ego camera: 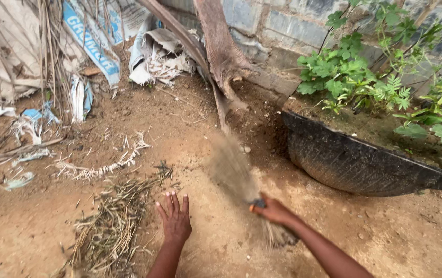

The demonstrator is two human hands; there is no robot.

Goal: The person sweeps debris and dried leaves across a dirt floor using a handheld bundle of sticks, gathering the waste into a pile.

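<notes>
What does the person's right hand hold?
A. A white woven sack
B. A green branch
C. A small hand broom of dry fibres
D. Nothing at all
C: the right hand grips a blurred hand broom over the bare soil, while the left hand is spread open and holds nothing.

The left hand (174,219) is held flat and palm down, fingers (171,201) spread and pointed away from the body, the forearm extended straight up from the lower edge. The right hand (274,210) is closed in a fist (knuckles turned leftward), its bare forearm stretched in diagonally from the lower right.
</notes>
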